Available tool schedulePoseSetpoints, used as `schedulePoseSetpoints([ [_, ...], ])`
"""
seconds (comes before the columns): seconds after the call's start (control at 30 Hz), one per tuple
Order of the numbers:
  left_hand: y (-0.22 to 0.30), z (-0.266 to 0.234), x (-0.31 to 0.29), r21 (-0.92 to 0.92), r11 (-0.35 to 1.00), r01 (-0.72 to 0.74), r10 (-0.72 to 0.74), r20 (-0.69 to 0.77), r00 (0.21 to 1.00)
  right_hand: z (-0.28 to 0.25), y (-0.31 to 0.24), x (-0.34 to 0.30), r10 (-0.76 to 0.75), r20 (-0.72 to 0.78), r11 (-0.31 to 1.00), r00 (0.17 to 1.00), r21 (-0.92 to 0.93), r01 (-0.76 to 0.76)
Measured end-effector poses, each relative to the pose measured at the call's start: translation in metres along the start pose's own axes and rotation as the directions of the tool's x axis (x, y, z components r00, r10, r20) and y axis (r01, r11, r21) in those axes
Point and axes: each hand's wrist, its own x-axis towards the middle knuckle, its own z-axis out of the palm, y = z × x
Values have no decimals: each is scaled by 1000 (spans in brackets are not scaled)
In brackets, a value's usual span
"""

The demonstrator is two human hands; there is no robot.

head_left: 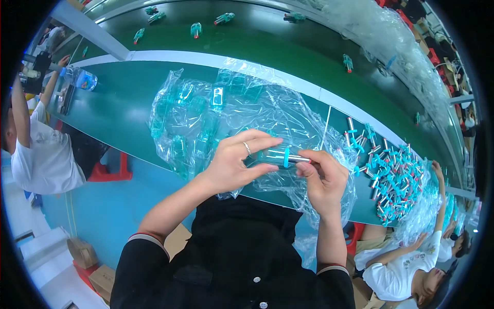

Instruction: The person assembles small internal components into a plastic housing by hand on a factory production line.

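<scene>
The person's left hand (239, 156) curls its fingers and thumb around a clear teal-tinted plastic tube (268, 154), while the right hand (325, 179) pinches the red-tipped end of a silver metal rod with a bright teal collar (296, 158); the two parts meet in front of the chest, above the desk edge. This looks like fitting rod into tube; the next move seems to call for keeping both in line and pressing gently until the collar seats.

Beneath the hands, a crinkled transparent plastic bag (265, 110) with more tinted tubes (177, 154) spreads over the dark green desk (121, 116). To the right lies a heap of silver-and-teal rods (396, 175).

White-shirted co-workers sit at left (43, 154) and right (396, 273). Beyond a pale rail (303, 85), a green conveyor belt (278, 46) carries scattered teal pieces (196, 30).
</scene>
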Motion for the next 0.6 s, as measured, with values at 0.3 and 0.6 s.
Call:
schedulePoseSetpoints([
  [0.3,-2,11,1,1,993,-121,121,-55,991,-4,-10,-5,104,-44,992,994,-70,-107],
  [0.6,7,8,1,55,979,-195,197,-33,980,-16,-23,1,-112,75,961,991,-247,128],
])
